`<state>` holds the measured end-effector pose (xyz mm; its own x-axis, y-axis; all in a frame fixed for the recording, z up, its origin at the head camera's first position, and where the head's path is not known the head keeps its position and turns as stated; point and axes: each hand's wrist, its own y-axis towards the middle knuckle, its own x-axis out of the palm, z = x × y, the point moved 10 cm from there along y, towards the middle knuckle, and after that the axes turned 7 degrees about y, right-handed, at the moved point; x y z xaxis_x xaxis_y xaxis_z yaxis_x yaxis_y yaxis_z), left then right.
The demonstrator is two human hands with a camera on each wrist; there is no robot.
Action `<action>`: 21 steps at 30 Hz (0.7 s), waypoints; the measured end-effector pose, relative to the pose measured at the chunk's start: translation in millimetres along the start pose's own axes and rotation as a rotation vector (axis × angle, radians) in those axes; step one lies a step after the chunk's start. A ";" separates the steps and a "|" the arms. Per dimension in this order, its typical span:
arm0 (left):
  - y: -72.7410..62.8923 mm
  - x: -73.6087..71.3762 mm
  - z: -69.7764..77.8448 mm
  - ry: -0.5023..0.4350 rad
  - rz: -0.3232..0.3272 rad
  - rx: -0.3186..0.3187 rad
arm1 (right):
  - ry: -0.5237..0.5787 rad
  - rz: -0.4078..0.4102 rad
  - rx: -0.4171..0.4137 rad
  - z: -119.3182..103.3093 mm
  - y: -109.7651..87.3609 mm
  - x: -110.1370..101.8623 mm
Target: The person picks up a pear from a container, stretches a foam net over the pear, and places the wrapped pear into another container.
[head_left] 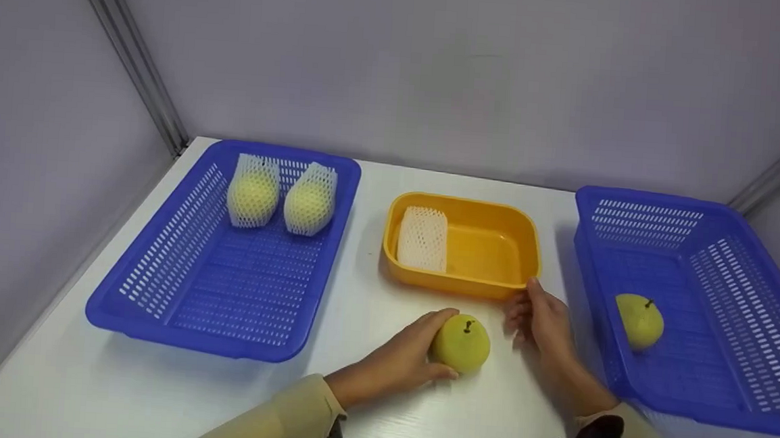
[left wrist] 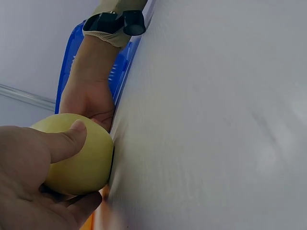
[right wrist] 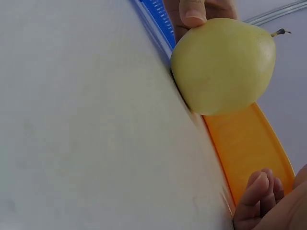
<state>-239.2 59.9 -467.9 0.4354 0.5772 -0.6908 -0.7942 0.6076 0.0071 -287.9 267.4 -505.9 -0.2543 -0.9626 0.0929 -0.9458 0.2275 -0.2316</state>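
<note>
A yellow-green pear stands on the white table, its dark stem up. My left hand grips it from the left, thumb on the near side and fingers round the far side; the left wrist view shows this hand close up. My right hand is to the right of the pear and apart from it. Its fingers are loosely curled with nothing in them, and the thumb tip overlaps the near right corner of the orange bin. Inside that bin, a white foam net sleeve lies at the left.
On the left, a blue basket holds two pears in foam nets near its back. Another blue basket stands on the right with a bare pear inside. Pale partition walls rise behind the table.
</note>
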 end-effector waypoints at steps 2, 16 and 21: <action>-0.7 -0.8 0.6 -0.002 0.010 0.011 | 0.033 -0.023 -0.032 -1.9 1.0 2.1; 2.7 -0.2 -5.6 -0.107 0.013 -0.005 | 0.106 -0.072 -0.127 -7.2 4.7 1.1; 0.5 -1.4 -3.5 -0.087 -0.003 -0.009 | 0.151 -0.070 -0.107 -5.0 5.4 1.6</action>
<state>-241.7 57.4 -469.4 0.4729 0.6210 -0.6251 -0.7962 0.6050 -0.0013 -294.4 267.8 -502.1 -0.2065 -0.9455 0.2516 -0.9764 0.1824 -0.1160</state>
